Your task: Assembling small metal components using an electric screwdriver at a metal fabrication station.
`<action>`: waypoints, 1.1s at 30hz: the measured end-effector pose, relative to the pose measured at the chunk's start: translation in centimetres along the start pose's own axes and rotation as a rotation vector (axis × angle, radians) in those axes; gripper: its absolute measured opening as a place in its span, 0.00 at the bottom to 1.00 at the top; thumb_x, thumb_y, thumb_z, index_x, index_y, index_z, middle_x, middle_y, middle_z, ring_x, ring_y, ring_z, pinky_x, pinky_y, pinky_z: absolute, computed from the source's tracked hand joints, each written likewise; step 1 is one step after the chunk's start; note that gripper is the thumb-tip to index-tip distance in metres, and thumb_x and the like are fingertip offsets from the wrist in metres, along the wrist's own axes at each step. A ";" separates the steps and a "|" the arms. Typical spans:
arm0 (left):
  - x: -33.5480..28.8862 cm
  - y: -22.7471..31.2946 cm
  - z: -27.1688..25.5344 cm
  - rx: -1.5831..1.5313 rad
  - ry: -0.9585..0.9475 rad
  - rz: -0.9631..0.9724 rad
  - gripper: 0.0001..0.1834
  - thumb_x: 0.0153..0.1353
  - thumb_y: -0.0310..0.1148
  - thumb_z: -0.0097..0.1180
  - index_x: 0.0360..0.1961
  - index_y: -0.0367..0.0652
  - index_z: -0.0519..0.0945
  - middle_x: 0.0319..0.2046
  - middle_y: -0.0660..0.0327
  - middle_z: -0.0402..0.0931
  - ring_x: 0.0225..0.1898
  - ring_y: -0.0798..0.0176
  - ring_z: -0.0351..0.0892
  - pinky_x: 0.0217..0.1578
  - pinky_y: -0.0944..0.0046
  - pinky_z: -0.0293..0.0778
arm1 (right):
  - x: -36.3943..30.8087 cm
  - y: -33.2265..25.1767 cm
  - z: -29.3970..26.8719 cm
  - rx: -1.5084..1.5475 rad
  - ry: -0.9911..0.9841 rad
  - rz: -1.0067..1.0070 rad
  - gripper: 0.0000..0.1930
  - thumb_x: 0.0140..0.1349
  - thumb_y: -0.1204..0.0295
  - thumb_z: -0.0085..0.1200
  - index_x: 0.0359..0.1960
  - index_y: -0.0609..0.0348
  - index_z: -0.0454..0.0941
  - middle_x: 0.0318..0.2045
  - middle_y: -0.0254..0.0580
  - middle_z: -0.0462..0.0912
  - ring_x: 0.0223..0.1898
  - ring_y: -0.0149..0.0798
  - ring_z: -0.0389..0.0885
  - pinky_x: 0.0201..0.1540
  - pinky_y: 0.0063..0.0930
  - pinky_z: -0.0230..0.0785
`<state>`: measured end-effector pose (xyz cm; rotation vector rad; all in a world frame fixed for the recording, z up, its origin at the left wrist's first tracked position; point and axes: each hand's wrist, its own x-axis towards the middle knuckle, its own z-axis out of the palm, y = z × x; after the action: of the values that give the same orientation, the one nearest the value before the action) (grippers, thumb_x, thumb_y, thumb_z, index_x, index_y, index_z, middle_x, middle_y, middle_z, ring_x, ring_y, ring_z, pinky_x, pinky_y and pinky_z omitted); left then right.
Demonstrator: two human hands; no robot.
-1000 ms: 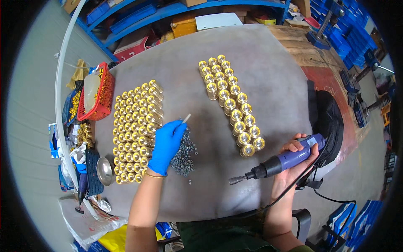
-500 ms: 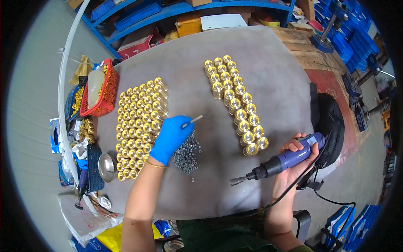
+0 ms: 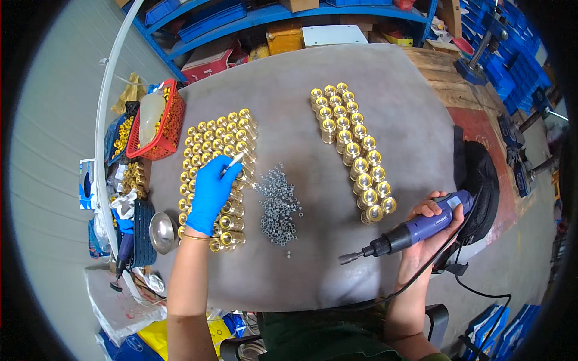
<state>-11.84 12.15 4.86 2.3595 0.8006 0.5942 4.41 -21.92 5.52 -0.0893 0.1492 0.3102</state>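
Observation:
My left hand, in a blue glove, is over the left block of brass cylindrical fittings and hides some of them. It pinches a thin, pale stick-like piece whose exact kind I cannot make out. Just right of this block lies a loose heap of small grey metal nuts. My bare right hand is wrapped round a purple and black electric screwdriver, its socket bit pointing left above the table. Beyond the bit stands a narrower group of upright brass fittings.
A steel bowl and a red basket of small yellowish parts stand along the left edge. A black padded object sits at the right edge, near the screwdriver's cable. Blue shelving runs behind the grey table.
My left hand has moved left from beside the nuts to over the left block, still pinching the pale piece. The whole view has shifted slightly; my right hand keeps its hold on the screwdriver.

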 end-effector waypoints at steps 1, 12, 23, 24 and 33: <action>0.0 0.2 0.0 0.068 -0.033 0.019 0.10 0.53 0.33 0.58 0.26 0.37 0.74 0.19 0.60 0.70 0.22 0.67 0.67 0.26 0.67 0.65 | 0.0 -0.1 0.0 -0.006 0.005 -0.005 0.17 0.54 0.62 0.54 0.40 0.60 0.69 0.34 0.43 0.73 0.25 0.30 0.72 0.30 0.22 0.70; -1.2 1.3 0.8 0.394 -0.091 0.265 0.22 0.48 0.38 0.62 0.40 0.38 0.71 0.33 0.49 0.71 0.33 0.48 0.73 0.34 0.55 0.69 | -0.2 0.3 0.5 -0.038 0.029 -0.010 0.17 0.54 0.63 0.54 0.39 0.60 0.68 0.33 0.42 0.72 0.25 0.30 0.72 0.29 0.21 0.70; 0.5 3.4 -1.2 0.313 -0.499 0.210 0.20 0.45 0.36 0.65 0.40 0.40 0.78 0.28 0.51 0.78 0.26 0.53 0.78 0.29 0.59 0.71 | -0.4 0.5 1.3 -0.100 0.012 0.000 0.17 0.55 0.61 0.53 0.39 0.60 0.68 0.36 0.43 0.73 0.25 0.29 0.72 0.29 0.20 0.70; -0.5 3.9 -0.9 0.144 -0.431 0.116 0.19 0.46 0.35 0.64 0.40 0.39 0.78 0.26 0.54 0.78 0.25 0.58 0.77 0.27 0.61 0.71 | -0.6 0.3 1.6 -0.091 0.010 -0.007 0.18 0.55 0.60 0.52 0.40 0.60 0.68 0.36 0.44 0.73 0.24 0.29 0.71 0.29 0.20 0.70; -14.8 11.4 2.3 -0.596 -0.257 -0.371 0.11 0.55 0.28 0.47 0.38 0.39 0.79 0.27 0.64 0.76 0.23 0.76 0.70 0.22 0.78 0.65 | -1.0 0.3 3.4 -0.054 -0.061 -0.089 0.18 0.55 0.60 0.53 0.40 0.60 0.68 0.37 0.43 0.73 0.23 0.29 0.70 0.27 0.21 0.69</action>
<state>-16.58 -5.90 7.14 1.6501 0.7833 0.3044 3.84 -21.57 9.04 -0.1400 0.0765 0.2276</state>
